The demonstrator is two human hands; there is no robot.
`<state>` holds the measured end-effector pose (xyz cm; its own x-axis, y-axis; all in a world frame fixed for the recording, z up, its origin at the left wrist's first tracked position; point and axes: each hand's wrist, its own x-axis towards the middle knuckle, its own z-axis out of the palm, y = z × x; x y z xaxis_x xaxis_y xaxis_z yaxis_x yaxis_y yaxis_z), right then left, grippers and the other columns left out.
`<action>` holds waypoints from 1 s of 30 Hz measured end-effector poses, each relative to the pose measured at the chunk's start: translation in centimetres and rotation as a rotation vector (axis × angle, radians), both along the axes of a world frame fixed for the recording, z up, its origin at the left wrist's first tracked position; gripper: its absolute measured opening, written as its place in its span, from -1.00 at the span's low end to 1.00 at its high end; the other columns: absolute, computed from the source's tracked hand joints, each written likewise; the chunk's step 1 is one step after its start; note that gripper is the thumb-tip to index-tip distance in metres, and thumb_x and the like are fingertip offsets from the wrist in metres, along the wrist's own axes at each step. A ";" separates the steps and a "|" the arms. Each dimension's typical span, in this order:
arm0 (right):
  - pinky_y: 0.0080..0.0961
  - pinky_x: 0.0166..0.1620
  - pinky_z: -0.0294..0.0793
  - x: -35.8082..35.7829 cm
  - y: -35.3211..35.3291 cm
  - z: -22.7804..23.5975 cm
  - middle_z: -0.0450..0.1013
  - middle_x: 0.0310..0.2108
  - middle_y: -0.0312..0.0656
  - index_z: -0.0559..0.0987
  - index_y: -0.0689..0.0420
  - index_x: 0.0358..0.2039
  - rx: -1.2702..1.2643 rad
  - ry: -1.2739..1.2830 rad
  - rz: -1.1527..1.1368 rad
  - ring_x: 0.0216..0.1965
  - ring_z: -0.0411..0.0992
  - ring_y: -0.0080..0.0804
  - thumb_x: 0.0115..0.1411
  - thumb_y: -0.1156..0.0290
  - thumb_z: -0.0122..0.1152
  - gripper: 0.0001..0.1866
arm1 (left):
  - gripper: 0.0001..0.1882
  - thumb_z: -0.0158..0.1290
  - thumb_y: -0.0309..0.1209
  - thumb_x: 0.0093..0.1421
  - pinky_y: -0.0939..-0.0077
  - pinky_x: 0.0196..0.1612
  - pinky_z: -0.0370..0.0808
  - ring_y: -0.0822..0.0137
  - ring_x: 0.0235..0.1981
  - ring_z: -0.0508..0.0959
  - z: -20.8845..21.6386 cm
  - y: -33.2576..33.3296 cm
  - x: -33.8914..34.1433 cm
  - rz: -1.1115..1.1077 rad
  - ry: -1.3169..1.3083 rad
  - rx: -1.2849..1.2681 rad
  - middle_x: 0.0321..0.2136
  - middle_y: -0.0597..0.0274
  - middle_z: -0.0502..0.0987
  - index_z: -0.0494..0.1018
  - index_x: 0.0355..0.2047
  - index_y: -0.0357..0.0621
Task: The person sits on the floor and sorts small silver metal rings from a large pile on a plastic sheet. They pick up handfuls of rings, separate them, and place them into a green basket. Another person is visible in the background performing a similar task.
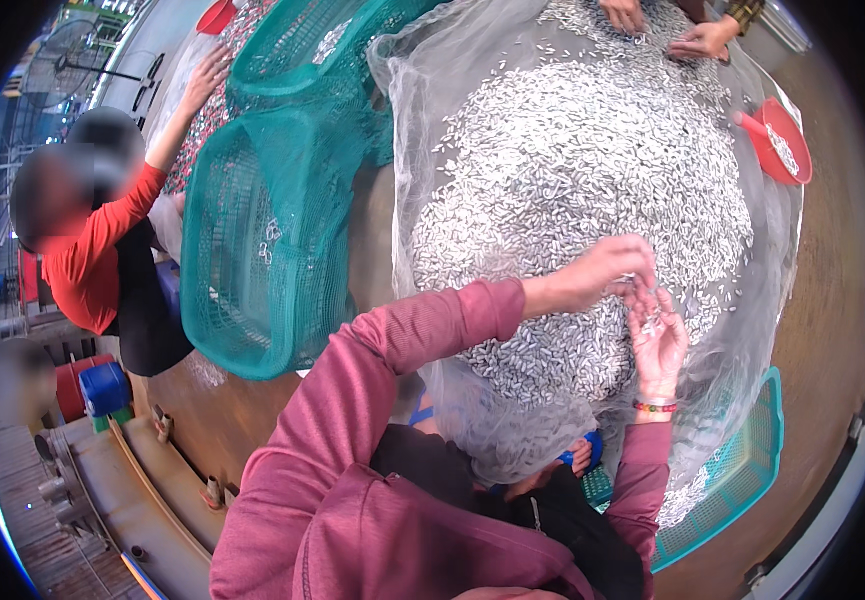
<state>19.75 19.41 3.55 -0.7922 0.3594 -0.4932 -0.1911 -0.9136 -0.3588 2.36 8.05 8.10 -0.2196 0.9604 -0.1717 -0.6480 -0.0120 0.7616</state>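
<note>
Bringing both hands together over the pile, the person lets the left hand (pixel 620 268) meet the right hand's (pixel 658 345) fingertips; I can't tell whether the left fingers pinch anything. The right palm faces up, fingers loosely parted, probably so a few small silvery pieces (pixel 592 150) can rest there. Most pieces lie heaped on a translucent sheet (pixel 408 210), which likely stops them scattering. Each is slender and elongated; in the heap their long axes run every way, mostly lying flat. Those at the fingers are too small to read for direction.
</note>
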 end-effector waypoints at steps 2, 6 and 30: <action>-0.11 0.01 0.53 -0.3 -1.6 0.0 0.45 -0.05 -0.05 0.39 0.16 0.02 -0.184 -0.023 -0.060 0.02 0.41 -0.08 0.27 0.31 0.01 -0.66 | -0.80 0.02 -0.30 0.20 0.40 -0.09 0.46 0.26 -0.13 0.51 1.4 0.3 1.0 0.031 0.584 0.069 -0.20 0.10 0.50 0.41 -0.23 -0.11; -0.38 -0.23 0.62 -0.5 -2.8 0.5 0.48 -0.12 -0.17 0.44 0.13 -0.03 -0.042 -0.101 -0.045 -0.05 0.45 -0.24 0.33 0.23 -0.04 -0.70 | -0.66 0.01 -0.16 0.24 0.22 0.17 0.26 0.05 0.11 0.35 1.7 -0.8 2.3 0.206 1.337 0.103 -0.05 0.08 0.44 0.41 -0.09 -0.09; -0.56 -0.16 0.47 6.6 1.6 -1.5 0.41 -0.19 -0.16 0.43 0.25 0.01 0.726 -0.212 0.169 -0.26 0.36 -0.52 0.26 0.43 -0.01 -0.68 | -0.64 -0.17 -0.18 0.31 0.20 0.04 0.40 -0.03 -0.03 0.46 -10.1 -10.6 -10.2 0.167 1.493 -0.707 -0.08 -0.01 0.48 0.47 -0.07 -0.11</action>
<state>26.32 21.05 2.03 -0.7798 0.5333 -0.3278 0.0699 -0.4462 -0.8922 -7.82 -2.59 -2.00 -0.6663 0.7400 -0.0923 0.5825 0.5937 0.5552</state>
